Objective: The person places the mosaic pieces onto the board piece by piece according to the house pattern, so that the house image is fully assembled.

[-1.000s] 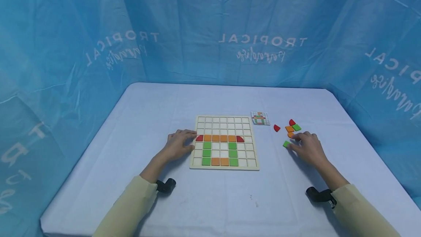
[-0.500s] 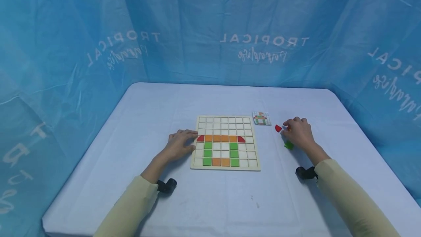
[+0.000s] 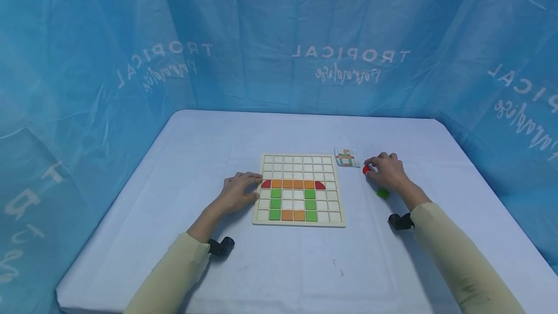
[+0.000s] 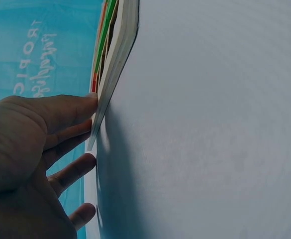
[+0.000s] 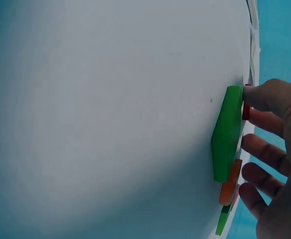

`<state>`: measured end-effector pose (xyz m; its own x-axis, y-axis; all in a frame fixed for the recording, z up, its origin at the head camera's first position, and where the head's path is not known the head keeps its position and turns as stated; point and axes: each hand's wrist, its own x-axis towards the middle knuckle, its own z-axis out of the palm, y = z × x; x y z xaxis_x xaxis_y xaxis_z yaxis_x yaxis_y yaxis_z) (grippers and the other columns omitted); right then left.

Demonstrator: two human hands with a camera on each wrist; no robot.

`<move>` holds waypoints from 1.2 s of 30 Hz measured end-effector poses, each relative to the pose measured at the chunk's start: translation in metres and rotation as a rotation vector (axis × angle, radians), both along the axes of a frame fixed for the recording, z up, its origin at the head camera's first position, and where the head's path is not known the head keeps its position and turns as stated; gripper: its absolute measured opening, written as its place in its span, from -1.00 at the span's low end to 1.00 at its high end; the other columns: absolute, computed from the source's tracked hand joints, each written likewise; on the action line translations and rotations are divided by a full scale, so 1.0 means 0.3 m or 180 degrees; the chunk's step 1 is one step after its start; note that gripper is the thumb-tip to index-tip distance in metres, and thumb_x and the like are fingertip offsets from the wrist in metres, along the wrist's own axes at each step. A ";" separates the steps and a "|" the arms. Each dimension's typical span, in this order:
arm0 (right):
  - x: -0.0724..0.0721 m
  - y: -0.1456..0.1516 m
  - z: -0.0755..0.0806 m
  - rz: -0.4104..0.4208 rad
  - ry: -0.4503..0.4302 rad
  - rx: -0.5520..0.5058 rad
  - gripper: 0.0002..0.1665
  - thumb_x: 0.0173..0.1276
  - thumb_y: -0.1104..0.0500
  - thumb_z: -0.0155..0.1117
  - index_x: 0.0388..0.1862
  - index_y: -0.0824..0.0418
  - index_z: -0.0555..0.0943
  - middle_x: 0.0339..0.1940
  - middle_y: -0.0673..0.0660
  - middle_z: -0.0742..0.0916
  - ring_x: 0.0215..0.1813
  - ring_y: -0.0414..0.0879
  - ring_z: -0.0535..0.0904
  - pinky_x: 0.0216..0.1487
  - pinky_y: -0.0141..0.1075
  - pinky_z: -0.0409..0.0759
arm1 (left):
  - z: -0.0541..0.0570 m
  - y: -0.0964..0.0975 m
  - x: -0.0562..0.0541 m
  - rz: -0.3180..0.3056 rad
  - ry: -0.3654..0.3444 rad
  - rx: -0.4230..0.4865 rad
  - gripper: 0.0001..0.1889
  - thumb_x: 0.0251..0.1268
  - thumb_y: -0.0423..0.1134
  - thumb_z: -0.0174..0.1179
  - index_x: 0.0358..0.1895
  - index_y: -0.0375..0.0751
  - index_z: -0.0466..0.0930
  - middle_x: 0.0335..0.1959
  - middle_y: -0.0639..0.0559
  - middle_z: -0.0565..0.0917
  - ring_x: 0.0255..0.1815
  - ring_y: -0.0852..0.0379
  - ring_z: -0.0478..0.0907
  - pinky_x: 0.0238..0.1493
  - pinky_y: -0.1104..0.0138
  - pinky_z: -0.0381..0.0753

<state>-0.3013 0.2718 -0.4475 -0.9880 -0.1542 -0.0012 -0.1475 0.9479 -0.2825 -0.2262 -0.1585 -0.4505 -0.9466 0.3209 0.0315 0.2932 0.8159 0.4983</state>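
A wooden grid board (image 3: 323, 203) lies flat with red, orange and green tiles set in its squares. At its left edge my left hand (image 3: 237, 192) rests with extended fingers; the left wrist view has the thumb (image 4: 75, 108) against the board's side (image 4: 119, 55). To the right, my right hand (image 3: 387, 171) pinches a red quarter-round tile (image 3: 366, 170) between thumb and index finger, low over the table. A green tile (image 3: 383, 193) lies just below this hand. In the right wrist view an orange tile (image 5: 230, 184) and a second green one (image 5: 223, 220) sit near the fingers.
A small pattern card (image 3: 347, 157) lies between the board and the right hand. White cloth (image 3: 296, 265) covers the table. Blue printed sheeting (image 3: 261, 23) hangs behind and at both sides. Black wrist cameras (image 3: 222, 247) stick out from both sleeves.
My right hand has moved away from the green tile, over the loose tiles, then left to the red tile, which it now pinches. My left hand has stayed at the board's edge.
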 end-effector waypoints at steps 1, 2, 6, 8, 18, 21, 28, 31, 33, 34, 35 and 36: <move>0.000 0.001 0.000 0.0013 -0.0030 0.0014 -0.50 0.22 0.13 0.37 0.12 0.30 0.60 0.03 0.36 0.54 0.07 0.27 0.27 0.04 0.13 0.33 | -0.001 0.000 0.000 -0.0006 -0.0005 0.0000 -0.50 0.22 -0.24 0.29 0.25 -0.19 0.50 0.30 -0.01 0.45 0.35 -0.06 0.26 0.23 -0.06 0.11; -0.001 0.002 -0.001 0.0022 -0.0055 0.0017 -0.50 0.22 0.13 0.36 0.12 0.30 0.60 0.03 0.36 0.54 0.07 0.26 0.27 0.04 0.13 0.33 | -0.002 0.000 0.000 -0.0010 -0.0013 0.0002 -0.50 0.22 -0.24 0.29 0.25 -0.19 0.50 0.30 -0.01 0.45 0.35 -0.06 0.25 0.23 -0.06 0.11; 0.002 0.016 -0.008 0.0060 -0.0091 -0.0035 -0.51 0.22 0.11 0.37 0.10 0.30 0.62 0.05 0.34 0.53 0.07 0.25 0.26 0.02 0.10 0.33 | 0.002 0.000 0.001 -0.0016 -0.0009 0.0007 -0.50 0.22 -0.23 0.29 0.25 -0.19 0.50 0.30 -0.01 0.45 0.35 -0.05 0.26 0.24 -0.05 0.11; 0.005 0.022 -0.010 0.0090 -0.0080 -0.0102 -0.53 0.22 0.11 0.37 0.08 0.30 0.63 0.05 0.33 0.54 0.06 0.24 0.26 0.00 0.08 0.33 | 0.006 0.000 0.003 -0.0008 -0.0002 0.0014 -0.50 0.22 -0.24 0.29 0.25 -0.19 0.50 0.30 -0.01 0.45 0.35 -0.05 0.25 0.24 -0.05 0.11; 0.022 0.027 -0.011 0.0154 0.0022 -0.0224 -0.61 0.23 0.12 0.38 -0.03 0.34 0.67 -0.06 0.28 0.61 0.03 0.21 0.31 -0.01 0.06 0.35 | 0.002 0.001 0.002 0.0035 -0.0055 0.0016 -0.50 0.22 -0.24 0.29 0.25 -0.18 0.50 0.30 0.00 0.45 0.35 -0.05 0.25 0.25 -0.05 0.09; 0.030 0.026 -0.013 0.0139 0.0056 -0.0230 -0.60 0.22 0.12 0.39 -0.04 0.35 0.66 -0.07 0.29 0.61 0.02 0.20 0.32 -0.03 0.04 0.37 | -0.001 0.002 0.002 0.0024 -0.0044 0.0018 -0.51 0.22 -0.24 0.29 0.25 -0.18 0.51 0.30 0.00 0.45 0.35 -0.05 0.25 0.25 -0.07 0.10; 0.062 -0.038 -0.001 0.0151 0.0134 -0.0527 -0.59 0.18 0.13 0.43 -0.03 0.32 0.67 -0.05 0.27 0.60 0.05 0.18 0.33 -0.02 0.05 0.43 | 0.005 0.003 0.003 0.0019 -0.0037 0.0023 -0.51 0.21 -0.24 0.29 0.25 -0.18 0.51 0.30 0.00 0.45 0.35 -0.04 0.25 0.26 -0.05 0.09; 0.084 -0.103 0.010 0.0294 0.0225 -0.0634 -0.61 0.15 0.15 0.45 -0.06 0.29 0.68 -0.08 0.24 0.62 0.03 0.14 0.36 -0.03 0.00 0.46 | 0.007 0.003 0.002 0.0028 -0.0027 0.0022 -0.50 0.21 -0.25 0.29 0.24 -0.18 0.51 0.30 0.00 0.45 0.35 -0.04 0.25 0.25 -0.04 0.09; 0.103 -0.158 0.017 0.0415 0.0267 -0.0720 -0.63 0.14 0.15 0.46 -0.08 0.27 0.69 -0.10 0.21 0.64 0.02 0.11 0.38 -0.05 -0.03 0.47 | 0.006 0.003 0.001 0.0028 -0.0027 0.0015 -0.50 0.21 -0.25 0.29 0.24 -0.18 0.51 0.30 0.00 0.45 0.35 -0.04 0.25 0.25 -0.05 0.10; 0.112 -0.188 0.018 0.0492 0.0299 -0.0765 -0.65 0.15 0.15 0.46 -0.09 0.26 0.70 -0.12 0.19 0.64 0.00 0.09 0.40 -0.05 -0.03 0.46 | 0.004 0.003 0.001 0.0025 -0.0025 0.0016 -0.50 0.20 -0.25 0.29 0.24 -0.18 0.51 0.30 -0.01 0.45 0.35 -0.05 0.25 0.25 -0.05 0.10; 0.119 -0.219 0.019 0.0569 0.0328 -0.0817 -0.66 0.15 0.15 0.46 -0.10 0.25 0.70 -0.14 0.16 0.65 -0.01 0.08 0.41 -0.06 -0.04 0.46 | 0.003 0.002 0.000 0.0021 -0.0019 0.0018 -0.50 0.20 -0.25 0.29 0.24 -0.18 0.51 0.29 -0.01 0.46 0.35 -0.05 0.25 0.24 -0.05 0.10; 0.127 -0.251 0.022 0.0631 0.0340 -0.0870 -0.67 0.15 0.15 0.46 -0.11 0.25 0.70 -0.16 0.15 0.65 -0.02 0.06 0.42 -0.06 -0.05 0.47 | 0.002 0.001 0.000 0.0016 -0.0011 0.0015 -0.50 0.20 -0.25 0.29 0.24 -0.19 0.51 0.29 -0.02 0.46 0.35 -0.06 0.25 0.24 -0.06 0.10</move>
<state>-0.2631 0.1964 -0.4410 -0.9312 -0.3234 0.1683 -0.3635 0.7892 -0.4949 -0.2261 -0.1580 -0.4500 -0.9482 0.3161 0.0296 0.2875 0.8150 0.5031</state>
